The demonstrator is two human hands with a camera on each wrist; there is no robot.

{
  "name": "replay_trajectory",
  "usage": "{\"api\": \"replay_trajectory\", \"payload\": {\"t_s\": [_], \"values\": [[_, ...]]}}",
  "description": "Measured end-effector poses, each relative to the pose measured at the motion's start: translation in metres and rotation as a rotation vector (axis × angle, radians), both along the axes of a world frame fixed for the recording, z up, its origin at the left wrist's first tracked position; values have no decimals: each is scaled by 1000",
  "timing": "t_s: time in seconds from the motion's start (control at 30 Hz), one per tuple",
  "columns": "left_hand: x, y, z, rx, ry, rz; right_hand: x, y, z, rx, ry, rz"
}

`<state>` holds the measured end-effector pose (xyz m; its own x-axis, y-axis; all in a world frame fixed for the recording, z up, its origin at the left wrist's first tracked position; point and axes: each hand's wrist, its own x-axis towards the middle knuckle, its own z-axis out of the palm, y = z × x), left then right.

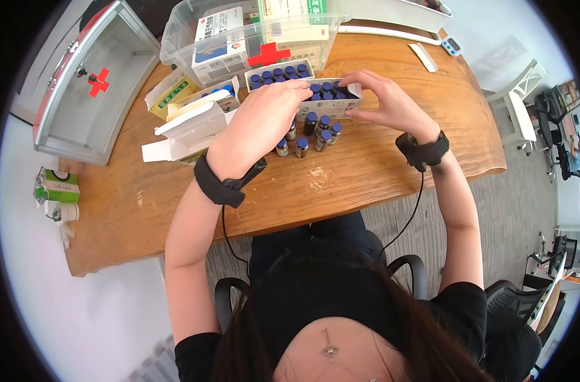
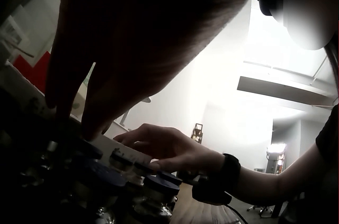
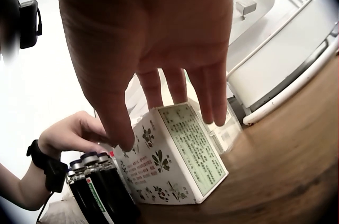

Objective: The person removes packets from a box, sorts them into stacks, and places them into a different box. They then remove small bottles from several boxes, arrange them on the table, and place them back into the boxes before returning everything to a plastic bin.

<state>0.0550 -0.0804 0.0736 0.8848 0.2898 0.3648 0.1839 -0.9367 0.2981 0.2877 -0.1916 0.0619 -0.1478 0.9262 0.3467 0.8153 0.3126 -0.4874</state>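
Note:
In the head view a printed white box (image 1: pixel 328 109) holds several blue-capped vials. My right hand (image 1: pixel 395 105) grips its right end, thumb on the near face and fingers on the far side, as the right wrist view shows along the box's printed face (image 3: pixel 151 166). Over the left end lies my left hand (image 1: pixel 258 124), fingers pointing down at the vials; its fingertips are dark in the left wrist view, so what they touch is unclear. Loose dark vials (image 1: pixel 302 148) with blue caps stand upright on the near side of the box.
Behind is another box of blue-capped vials (image 1: pixel 256 81), then a clear plastic bin (image 1: pixel 181 39) with cartons. An opened white carton (image 1: pixel 191 130) lies left, near a glass-fronted cabinet (image 1: pixel 105 76). A green package (image 1: pixel 62 186) sits at the table's left edge.

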Motion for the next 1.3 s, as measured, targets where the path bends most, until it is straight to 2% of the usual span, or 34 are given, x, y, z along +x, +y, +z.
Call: {"api": "replay_trajectory", "payload": {"t_s": [0.07, 0.17, 0.37, 0.47, 0.53, 0.57, 0.63, 0.77, 0.83, 0.9, 0.97, 1.07, 1.17, 1.27, 1.3], "values": [[-2, 0, 0, 16, -28, -7, -1, 4, -2, -136, 49, 7], [3, 4, 5, -3, 45, -3, -4, 5, -4, -120, 147, 9], [5, 2, 16, -80, 130, 29, -2, -5, -8, -58, 110, -44], [2, -2, 23, -94, 47, 16, 2, -11, 0, -38, 99, -89], [-1, -1, 27, -39, -140, 14, 5, -17, 9, -13, 77, -100], [-2, -2, 32, -33, -140, 10, 7, -19, 14, 9, 56, -112], [-7, -4, 44, -210, -80, 83, 12, -24, 22, 40, 37, -130], [-13, -3, 60, -246, -109, 55, 13, -30, 46, 142, 59, -130], [-13, -6, 72, -263, -121, 35, 8, -30, 60, 170, 31, -123], [-10, -9, 82, -364, -223, -89, 1, -27, 71, 223, 2, -92], [-11, -10, 91, -335, -238, -141, -11, -22, 82, 245, 27, -16], [-13, -4, 103, -44, -102, -158, -26, -15, 95, 277, -18, 44], [-17, 0, 114, -152, -14, -95, -36, -3, 96, 264, -6, 91], [-25, 15, 121, -69, -26, -108, -39, 12, 92, 337, -18, 134], [-28, 21, 125, -30, -45, -116, -40, 17, 90, 433, 73, 120]]}}
